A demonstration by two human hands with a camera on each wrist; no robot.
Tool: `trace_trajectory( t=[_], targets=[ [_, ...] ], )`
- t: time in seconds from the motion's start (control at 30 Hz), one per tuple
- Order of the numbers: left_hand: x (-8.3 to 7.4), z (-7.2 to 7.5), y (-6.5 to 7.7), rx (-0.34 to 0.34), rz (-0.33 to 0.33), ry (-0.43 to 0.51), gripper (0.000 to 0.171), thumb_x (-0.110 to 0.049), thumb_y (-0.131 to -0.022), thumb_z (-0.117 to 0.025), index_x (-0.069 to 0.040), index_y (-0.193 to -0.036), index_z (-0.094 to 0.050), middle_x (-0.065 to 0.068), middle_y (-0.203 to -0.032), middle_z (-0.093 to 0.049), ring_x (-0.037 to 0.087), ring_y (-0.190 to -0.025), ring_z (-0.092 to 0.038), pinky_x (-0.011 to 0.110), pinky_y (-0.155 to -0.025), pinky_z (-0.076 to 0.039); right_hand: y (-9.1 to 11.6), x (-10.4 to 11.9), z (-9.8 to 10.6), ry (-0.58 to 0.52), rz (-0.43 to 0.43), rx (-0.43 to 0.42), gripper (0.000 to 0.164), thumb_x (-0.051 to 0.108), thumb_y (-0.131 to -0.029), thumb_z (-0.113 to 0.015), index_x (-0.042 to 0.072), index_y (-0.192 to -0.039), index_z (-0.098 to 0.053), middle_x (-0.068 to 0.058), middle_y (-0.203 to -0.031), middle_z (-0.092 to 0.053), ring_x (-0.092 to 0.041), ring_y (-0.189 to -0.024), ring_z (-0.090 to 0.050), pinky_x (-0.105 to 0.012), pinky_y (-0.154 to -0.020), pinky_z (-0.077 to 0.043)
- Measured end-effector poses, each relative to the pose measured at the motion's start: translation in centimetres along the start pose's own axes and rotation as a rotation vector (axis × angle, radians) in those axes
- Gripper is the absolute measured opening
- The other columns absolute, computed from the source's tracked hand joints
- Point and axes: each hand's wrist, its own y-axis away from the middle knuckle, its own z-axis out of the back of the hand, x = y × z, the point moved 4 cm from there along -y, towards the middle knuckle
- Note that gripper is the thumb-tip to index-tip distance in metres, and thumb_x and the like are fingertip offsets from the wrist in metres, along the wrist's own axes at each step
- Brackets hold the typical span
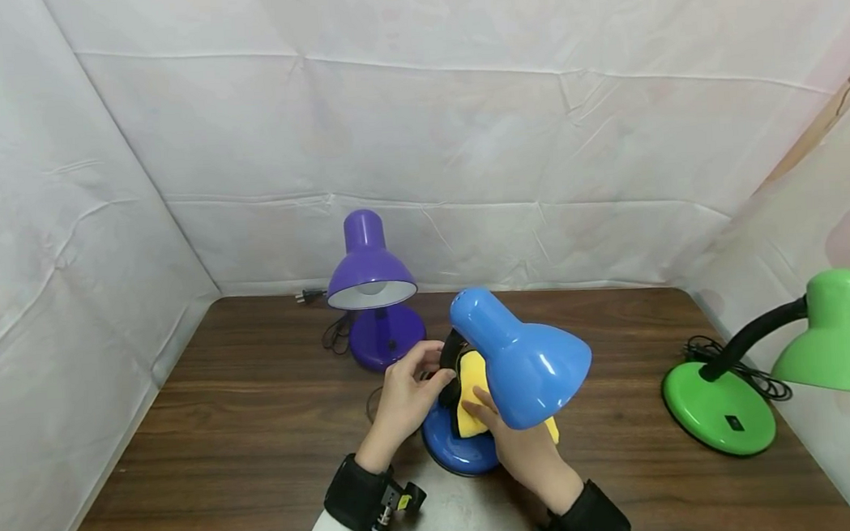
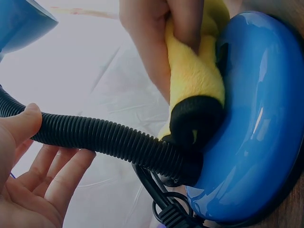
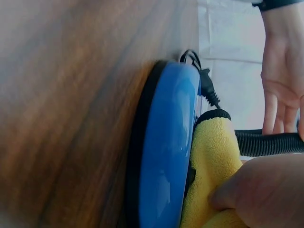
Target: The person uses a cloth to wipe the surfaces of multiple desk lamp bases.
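A blue desk lamp (image 1: 537, 368) stands on the table before me, its shade tipped to the right. With thumb and fingers on either side, my left hand (image 1: 406, 392) holds its black ribbed neck (image 2: 109, 137). My right hand (image 1: 524, 450), partly under the shade in the head view, grips a yellow cloth (image 2: 192, 76) with black edging. In the right wrist view the bunched cloth (image 3: 213, 152) lies against the top of the lamp's round blue base (image 3: 166, 147), near the foot of the neck. Fingers inside the cloth's folds are hidden.
A purple lamp (image 1: 370, 269) stands behind my left hand, its cord and plug beside it. At the right is a green lamp (image 1: 718, 406) with a coiled black cord (image 1: 761, 383). White sheeting (image 1: 417, 136) walls the brown wooden table (image 1: 245, 423).
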Motion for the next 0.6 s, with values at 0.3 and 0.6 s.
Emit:
trace_trajectory(
  t=[0.3, 0.6],
  targets=[
    [-0.7, 0.0, 0.0, 0.001, 0.067, -0.01, 0.029, -0.005, -0.081, -0.069, -0.011, -0.108, -0.062, 0.007, -0.092, -0.068, 0.019, -0.084, -0.065, 0.03, -0.069, -0.055, -0.5, -0.5, -0.1, 0.051, 0.078, -0.097, 0.034, -0.01, -0.077, -0.063, 0.007, -0.106, -0.069, -0.02, -0.113, -0.063, -0.039, -0.107, -0.057, -0.054, -0.086, -0.047],
    [-3.8, 0.6, 0.1, -0.002, 0.064, -0.022, 0.026, 0.0, -0.081, -0.067, -0.005, -0.105, -0.061, 0.011, -0.089, -0.067, 0.024, -0.083, -0.065, 0.023, -0.068, -0.053, -0.1, 0.4, -0.1, 0.082, -0.018, 0.023, 0.029, 0.003, -0.086, -0.06, 0.011, -0.113, -0.065, -0.015, -0.121, -0.06, -0.035, -0.113, -0.055, -0.051, -0.089, -0.047]
  ],
)
